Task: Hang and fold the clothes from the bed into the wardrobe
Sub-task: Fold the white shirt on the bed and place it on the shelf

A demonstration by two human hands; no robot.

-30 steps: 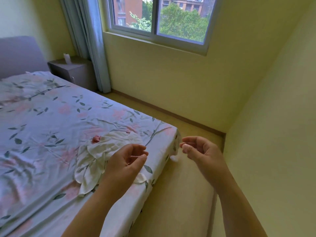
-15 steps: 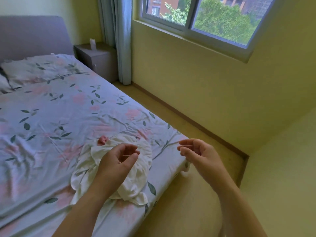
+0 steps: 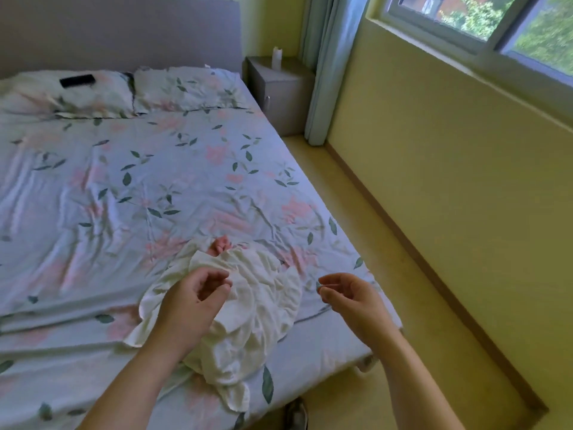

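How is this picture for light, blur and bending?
Head view: soft daylight from the window, no glare; head view: the wide lens bows the bed edge and wall; head view: the garment, left hand and right hand look slightly smeared.

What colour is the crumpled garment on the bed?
Cream white garment, pink bit at its far end; head view.

yellow wall point(image 3: 434, 181), daylit window point(image 3: 496, 23) upper right, pale blue curtain point(image 3: 328, 72), grey nightstand point(image 3: 279, 94) beside it, tan floor point(image 3: 428, 305)

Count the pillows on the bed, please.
2. One pillow lies at the headboard with a black flat object on it; the other pillow lies beside it, nearer the nightstand. None seems hidden.
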